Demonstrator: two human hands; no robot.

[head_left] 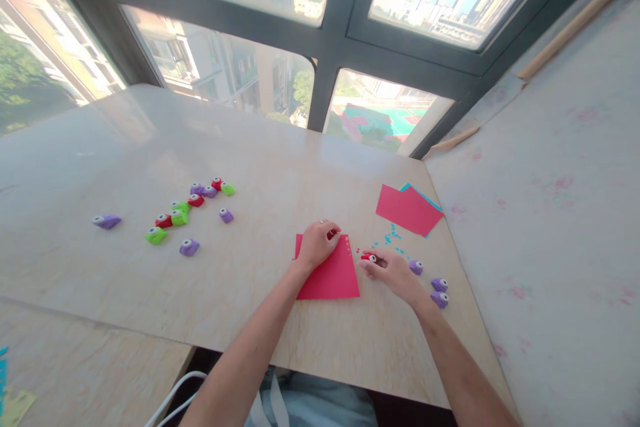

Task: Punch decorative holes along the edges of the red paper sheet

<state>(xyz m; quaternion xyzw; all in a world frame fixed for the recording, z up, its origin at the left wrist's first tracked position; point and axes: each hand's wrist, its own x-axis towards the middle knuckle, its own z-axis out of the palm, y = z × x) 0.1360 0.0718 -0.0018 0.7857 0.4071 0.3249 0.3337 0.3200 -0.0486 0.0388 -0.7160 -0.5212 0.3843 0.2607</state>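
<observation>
A red paper sheet (333,277) lies flat on the pale table (150,293), with a row of small holes along its top right edge. My left hand (318,242) rests on the sheet's upper left part, fingers curled over its top edge; something small and red shows at the fingertips. My right hand (393,270) sits just right of the sheet and pinches a small red paper punch (369,257) against the table. Tiny blue and red paper bits (391,238) lie scattered beyond it.
Three purple punches (439,285) lie right of my right hand. A stack of red and blue sheets (409,209) sits farther back. Several purple, green and red punches (193,213) lie scattered at left. A wall (550,213) borders the table's right edge; windows stand behind.
</observation>
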